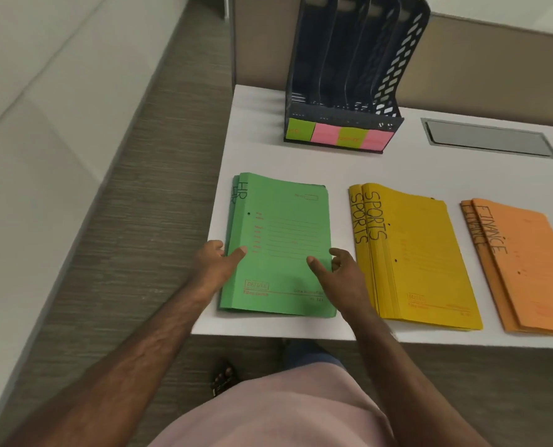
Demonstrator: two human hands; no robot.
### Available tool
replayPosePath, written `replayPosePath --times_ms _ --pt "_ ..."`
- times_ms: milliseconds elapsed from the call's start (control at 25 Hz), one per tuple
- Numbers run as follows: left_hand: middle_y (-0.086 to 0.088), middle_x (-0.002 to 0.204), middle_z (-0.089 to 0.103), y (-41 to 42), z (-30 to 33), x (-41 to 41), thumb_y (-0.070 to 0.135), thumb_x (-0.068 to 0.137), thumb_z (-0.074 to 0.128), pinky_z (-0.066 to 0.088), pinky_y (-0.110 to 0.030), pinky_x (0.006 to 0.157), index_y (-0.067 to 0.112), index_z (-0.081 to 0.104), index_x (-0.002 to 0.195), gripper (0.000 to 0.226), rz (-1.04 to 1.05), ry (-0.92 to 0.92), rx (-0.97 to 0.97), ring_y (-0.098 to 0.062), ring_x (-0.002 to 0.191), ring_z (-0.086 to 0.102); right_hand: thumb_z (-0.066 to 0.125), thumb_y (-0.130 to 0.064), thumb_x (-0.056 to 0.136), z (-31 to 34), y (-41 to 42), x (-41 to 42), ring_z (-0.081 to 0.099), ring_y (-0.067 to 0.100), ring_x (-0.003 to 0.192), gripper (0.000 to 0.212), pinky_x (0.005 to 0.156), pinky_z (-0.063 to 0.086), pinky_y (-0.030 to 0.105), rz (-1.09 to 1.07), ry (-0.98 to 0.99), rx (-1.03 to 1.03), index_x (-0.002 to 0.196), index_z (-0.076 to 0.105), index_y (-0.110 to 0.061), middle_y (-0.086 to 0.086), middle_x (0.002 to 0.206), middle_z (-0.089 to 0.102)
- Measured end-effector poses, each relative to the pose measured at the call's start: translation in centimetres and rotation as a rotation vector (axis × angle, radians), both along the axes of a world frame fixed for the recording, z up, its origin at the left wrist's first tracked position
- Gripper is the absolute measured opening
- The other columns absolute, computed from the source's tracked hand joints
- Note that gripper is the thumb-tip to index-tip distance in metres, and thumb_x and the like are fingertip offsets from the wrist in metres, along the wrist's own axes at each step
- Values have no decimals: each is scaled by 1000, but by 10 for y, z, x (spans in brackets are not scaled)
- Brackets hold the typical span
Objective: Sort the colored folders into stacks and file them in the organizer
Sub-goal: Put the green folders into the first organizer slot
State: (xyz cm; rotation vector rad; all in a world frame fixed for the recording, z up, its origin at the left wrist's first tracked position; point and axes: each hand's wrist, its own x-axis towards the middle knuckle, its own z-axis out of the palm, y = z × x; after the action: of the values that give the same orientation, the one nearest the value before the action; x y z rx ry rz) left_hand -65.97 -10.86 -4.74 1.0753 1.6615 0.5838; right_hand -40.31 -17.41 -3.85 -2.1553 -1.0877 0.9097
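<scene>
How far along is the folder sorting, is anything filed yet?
Sorting looks done: green paper HR folders, yellow paper SPORTS folders and orange paper FINANCE folders lie in separate stacks on the white table. In hand: the left hand and right hand grip the green stack's sides. Left: filing all; the black slotted organizer shows no folders yet.

Green folders, yellow folders, orange folders, black perforated organizer w/ green & pink labels.

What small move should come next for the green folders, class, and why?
Probably lift the green HR stack toward the organizer: the left hand and right hand hold its side edges, thumbs on top.
</scene>
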Motion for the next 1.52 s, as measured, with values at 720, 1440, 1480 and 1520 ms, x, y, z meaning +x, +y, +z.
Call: replayPosePath --times_ms 720,1440,1480,1520 --pt "-10 117 79 81 78 33 11 89 80 66 -47 78 18 60 131 47 45 -612 120 -33 102 79 76 -52 93 49 106 24 66 24 122 67 105 56 52 -59 392 119 146 57 -16 12 140 65" --pt "7 114 72 303 240 160 10 87 71 59 -15 78 18 47 114 37 289 -168 1054 2 99 72 64 -44 103 211 395 57 54 19 136 54 110 50 52 450 244 483 154 54 -28 1 156 56" --pt "2 120 71 314 238 169 7 89 68 59 -17 80 17 44 116 37 302 -175 1064 0 102 72 64 -42 104 212 404 60 53 18 138 52 112 49 52 478 246 487 154 54 -29 0 156 56" --pt "0 123 69 323 236 177 5 91 66 59 -16 80 15 43 118 37 309 -183 1077 0 103 72 63 -39 105 213 412 62 53 17 138 51 113 49 52 499 248 492 154 54 -30 0 157 55"
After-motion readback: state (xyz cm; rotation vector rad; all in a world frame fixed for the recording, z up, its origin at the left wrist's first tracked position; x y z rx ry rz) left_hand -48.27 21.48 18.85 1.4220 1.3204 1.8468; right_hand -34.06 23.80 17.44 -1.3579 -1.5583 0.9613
